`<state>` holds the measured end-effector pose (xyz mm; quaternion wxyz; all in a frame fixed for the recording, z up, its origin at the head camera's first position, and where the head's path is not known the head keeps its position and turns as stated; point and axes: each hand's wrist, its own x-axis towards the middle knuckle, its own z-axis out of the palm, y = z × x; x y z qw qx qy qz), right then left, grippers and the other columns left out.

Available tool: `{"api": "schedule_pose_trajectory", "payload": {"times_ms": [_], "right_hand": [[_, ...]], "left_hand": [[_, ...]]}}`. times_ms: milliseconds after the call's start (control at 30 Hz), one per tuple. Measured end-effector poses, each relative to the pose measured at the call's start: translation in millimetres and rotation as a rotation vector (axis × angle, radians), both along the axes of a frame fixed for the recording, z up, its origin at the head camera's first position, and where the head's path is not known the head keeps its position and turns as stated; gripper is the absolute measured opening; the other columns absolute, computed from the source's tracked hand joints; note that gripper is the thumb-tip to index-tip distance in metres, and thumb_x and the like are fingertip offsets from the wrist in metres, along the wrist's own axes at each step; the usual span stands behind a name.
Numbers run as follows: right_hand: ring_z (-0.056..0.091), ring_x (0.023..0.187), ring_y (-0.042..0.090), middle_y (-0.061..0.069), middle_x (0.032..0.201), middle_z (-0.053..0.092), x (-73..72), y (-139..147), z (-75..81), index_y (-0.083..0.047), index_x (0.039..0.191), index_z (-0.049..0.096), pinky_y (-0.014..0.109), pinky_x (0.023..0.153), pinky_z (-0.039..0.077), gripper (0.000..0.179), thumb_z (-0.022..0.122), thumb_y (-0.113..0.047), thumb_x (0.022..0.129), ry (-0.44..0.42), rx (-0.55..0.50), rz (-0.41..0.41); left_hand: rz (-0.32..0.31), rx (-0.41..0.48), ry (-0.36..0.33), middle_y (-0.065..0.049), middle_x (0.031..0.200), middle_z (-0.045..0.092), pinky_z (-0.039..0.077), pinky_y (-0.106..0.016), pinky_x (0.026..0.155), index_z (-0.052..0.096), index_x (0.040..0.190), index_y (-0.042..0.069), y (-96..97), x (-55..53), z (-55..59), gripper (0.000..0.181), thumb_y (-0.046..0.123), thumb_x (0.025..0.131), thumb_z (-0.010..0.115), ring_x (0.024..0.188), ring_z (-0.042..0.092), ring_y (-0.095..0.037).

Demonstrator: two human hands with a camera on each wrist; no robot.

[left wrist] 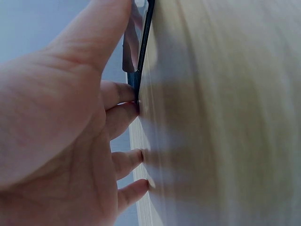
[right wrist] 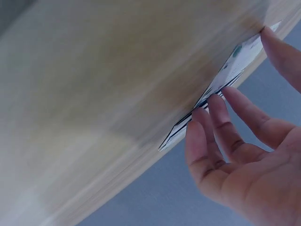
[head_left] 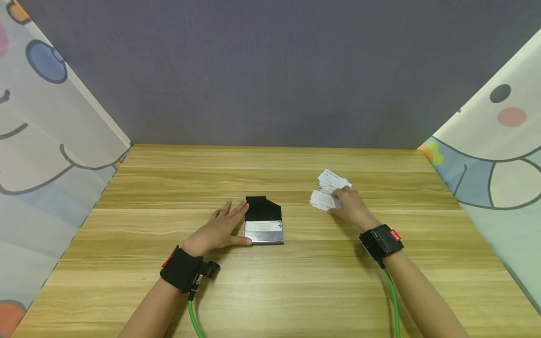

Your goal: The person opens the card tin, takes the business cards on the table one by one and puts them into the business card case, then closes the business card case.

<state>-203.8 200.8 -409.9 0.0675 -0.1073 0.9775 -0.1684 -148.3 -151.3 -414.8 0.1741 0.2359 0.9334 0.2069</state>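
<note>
1. Wood-grain laminate covers the bench (head_left: 296, 286), pale and streaked, with a plain grey-violet wall (head_left: 270, 70) behind and cartoon-printed curtains (head_left: 46, 141) hanging at both sides.
2. A card case (head_left: 264, 220) lies open just beside the left hand (head_left: 221, 228), on its thumb side: a black flap with clipped corners stands away from the person, and a shiny metal tray nearer them holds a white card.
3. The left hand rests flat on the bench, fingers straight and spread; the thumb lies along the case's near edge and the forefinger touches the flap's side. This grip is apart and holds nothing.
4. Under the right hand (head_left: 350, 206) lies a loose heap of white printed cards (head_left: 329, 188), thin and rectangular, fanned unevenly beyond the fingertips.
5. The right hand's fingers lie nearly straight on top of the cards, pressing rather than pinching; this grip is also apart.
6. Black straps with green cables (head_left: 192, 319) sit on both wrists, seen only from the head view.
7. The left wrist view adds the dark thin edge of the case (left wrist: 143, 42) against the fingertips (left wrist: 127, 92).
8. The right wrist view shows the cards (right wrist: 211, 94) edge-on as a slim layered stack with dark lines, fingertips (right wrist: 216, 101) touching them; the bench is blurred in both wrist views.
</note>
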Motion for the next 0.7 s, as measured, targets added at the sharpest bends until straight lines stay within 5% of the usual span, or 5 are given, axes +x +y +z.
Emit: {"api": "schedule_pose_trajectory", "payload": {"times_ms": [433,700], "right_hand": [[0.042,0.094,0.038,0.026,0.106,0.049,0.7,-0.9,2.5,0.007,0.112,0.055,0.042,0.075,0.039,0.052,0.078,-0.017,0.071,-0.025,-0.015,-0.028],[0.057,0.088,0.031,0.025,0.103,0.059,1.7,-2.3,3.8,0.005,0.106,0.053,0.04,0.072,0.047,0.03,0.066,-0.005,0.081,0.013,-0.125,-0.007]], "left_hand": [[0.001,0.003,-0.002,-0.007,0.155,0.006,0.008,-0.061,0.108,0.014,0.148,0.01,-0.3,0.7,0.9,0.093,0.052,0.08,0.061,0.14,-0.001,-0.04],[-0.001,0.008,-0.008,-0.008,0.155,0.006,0.008,-0.061,0.108,0.014,0.148,0.009,0.1,1.0,2.5,0.092,0.051,0.08,0.061,0.14,-0.001,-0.04]]}}
